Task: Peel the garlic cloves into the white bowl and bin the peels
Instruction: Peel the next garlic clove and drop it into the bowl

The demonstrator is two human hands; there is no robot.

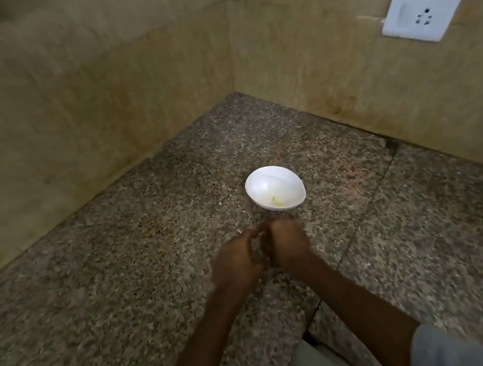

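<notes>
Speckled granite counter [109, 303] meets 2 beige tiled walls [58, 102]; white socket [423, 13] on the right.

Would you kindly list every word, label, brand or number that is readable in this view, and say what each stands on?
No text can be read anywhere in this view.
white bowl: plain, no print or mark visible.
socket plate: three pin holes only, no lettering visible.
stone counter: speckled pattern only, no signs.

Speckled granite counter [119, 301] set in a corner. Beige tiled walls [61, 117] behind. White socket [423, 12] on right wall.
</notes>
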